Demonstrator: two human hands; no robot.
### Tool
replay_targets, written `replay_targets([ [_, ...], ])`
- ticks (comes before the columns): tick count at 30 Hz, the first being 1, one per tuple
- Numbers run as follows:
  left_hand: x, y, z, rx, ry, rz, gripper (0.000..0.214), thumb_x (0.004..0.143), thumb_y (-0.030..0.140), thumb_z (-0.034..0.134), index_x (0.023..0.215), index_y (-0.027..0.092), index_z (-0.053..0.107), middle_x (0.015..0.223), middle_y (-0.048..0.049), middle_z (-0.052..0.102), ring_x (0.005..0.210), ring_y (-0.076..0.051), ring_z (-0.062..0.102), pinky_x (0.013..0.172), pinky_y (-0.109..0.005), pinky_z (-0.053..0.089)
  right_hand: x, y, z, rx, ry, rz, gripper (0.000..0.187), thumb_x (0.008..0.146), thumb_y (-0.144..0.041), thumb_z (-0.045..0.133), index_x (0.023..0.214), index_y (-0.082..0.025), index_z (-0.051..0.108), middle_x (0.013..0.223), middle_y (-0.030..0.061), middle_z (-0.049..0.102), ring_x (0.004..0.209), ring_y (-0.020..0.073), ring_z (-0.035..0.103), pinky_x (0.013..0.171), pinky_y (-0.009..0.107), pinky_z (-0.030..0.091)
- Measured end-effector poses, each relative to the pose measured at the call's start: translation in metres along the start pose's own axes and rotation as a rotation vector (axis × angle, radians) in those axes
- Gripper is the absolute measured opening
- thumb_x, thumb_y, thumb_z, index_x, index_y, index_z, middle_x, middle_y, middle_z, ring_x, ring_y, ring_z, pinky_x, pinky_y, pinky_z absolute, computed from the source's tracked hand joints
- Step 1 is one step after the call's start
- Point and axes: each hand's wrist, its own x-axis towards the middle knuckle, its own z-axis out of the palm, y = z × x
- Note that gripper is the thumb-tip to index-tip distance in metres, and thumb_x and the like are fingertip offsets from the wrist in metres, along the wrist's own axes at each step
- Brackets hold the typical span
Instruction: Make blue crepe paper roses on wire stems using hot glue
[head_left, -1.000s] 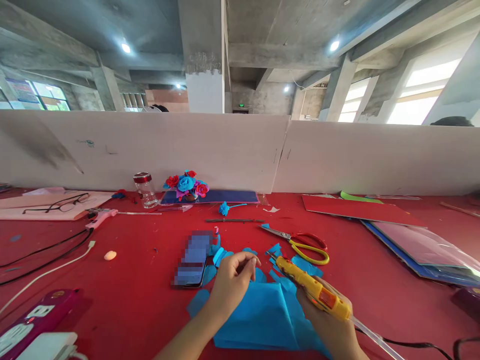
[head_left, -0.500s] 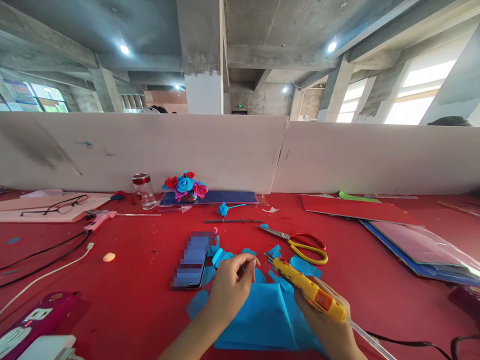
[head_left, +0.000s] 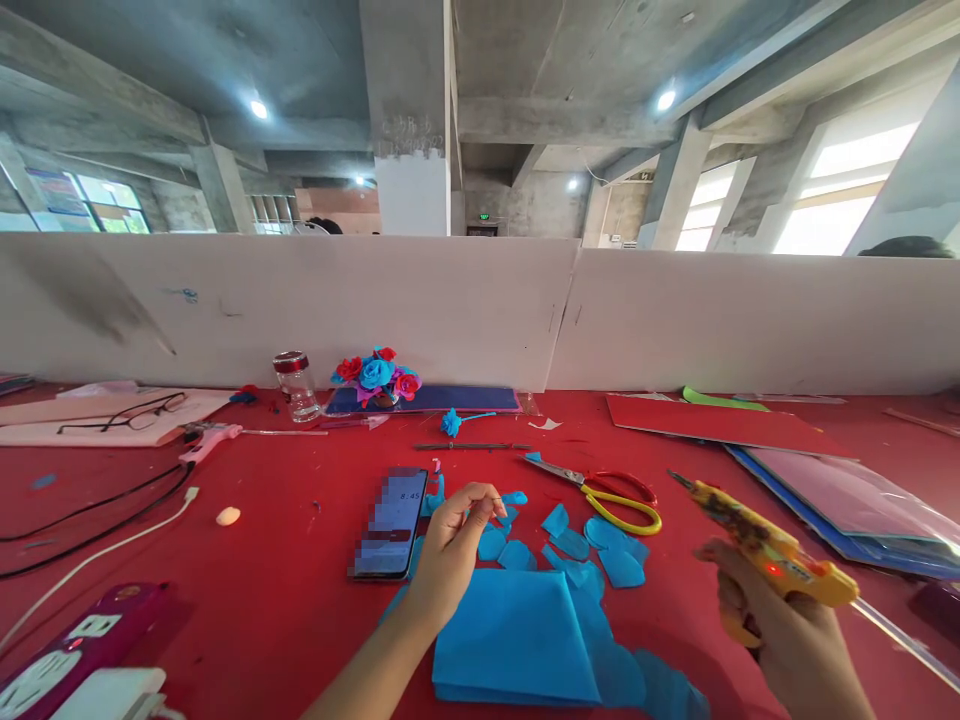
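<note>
My right hand [head_left: 795, 635] is wrapped round a yellow hot glue gun [head_left: 757, 535], whose nozzle points up and left and whose red light glows. A clear glue stick [head_left: 900, 640] sticks out of its rear end. My left hand [head_left: 450, 550] is closed in a pinch above the table; whatever its fingertips hold is too small to make out. Beneath and beside it lie several cut blue paper petals [head_left: 571, 545]. Nearer to me rests a folded stack of blue crepe paper [head_left: 514, 635], with more blue pieces [head_left: 667, 685] at its right.
A phone [head_left: 386, 535] lies left of my left hand. Scissors [head_left: 622, 508] rest beyond the petals. Farther back are a blue paper flower [head_left: 451, 423], a paper bouquet [head_left: 377, 375] and a glass jar [head_left: 298, 390]. A power strip [head_left: 67, 650] sits at left, coloured sheets [head_left: 735, 425] at right.
My right hand has swung the glue gun away to the right, off the petals. My left hand has shifted slightly left and up, still pinched. More of the petals now shows.
</note>
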Motion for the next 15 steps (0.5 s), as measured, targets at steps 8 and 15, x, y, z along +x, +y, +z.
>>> replay_targets([
  [8, 0.0, 0.005, 0.002, 0.09, -0.115, 0.092, 0.018, 0.08, 0.033, 0.057, 0.07, 0.022, 0.068, 0.074, -0.0032, 0.061, 0.077, -0.018, 0.055, 0.073, -0.029, 0.044, 0.052, -0.001, -0.052, -0.055, -0.009, 0.227, 0.035, 0.044, -0.029, 0.075, 0.075, -0.018, 0.063, 0.071, 0.0054, 0.067, 0.054, 0.0124, 0.056, 0.044, 0.019, 0.048],
  [15, 0.0, -0.001, 0.003, 0.133, -0.124, 0.123, 0.016, 0.077, 0.035, 0.061, 0.071, 0.025, 0.072, 0.072, -0.0042, 0.064, 0.075, -0.02, 0.055, 0.071, -0.031, 0.045, 0.083, 0.022, -0.065, -0.169, -0.044, 0.235, 0.011, 0.056, -0.022, 0.064, 0.047, -0.019, 0.058, 0.047, 0.0058, 0.058, 0.039, 0.0135, 0.054, 0.038, 0.025, 0.039],
])
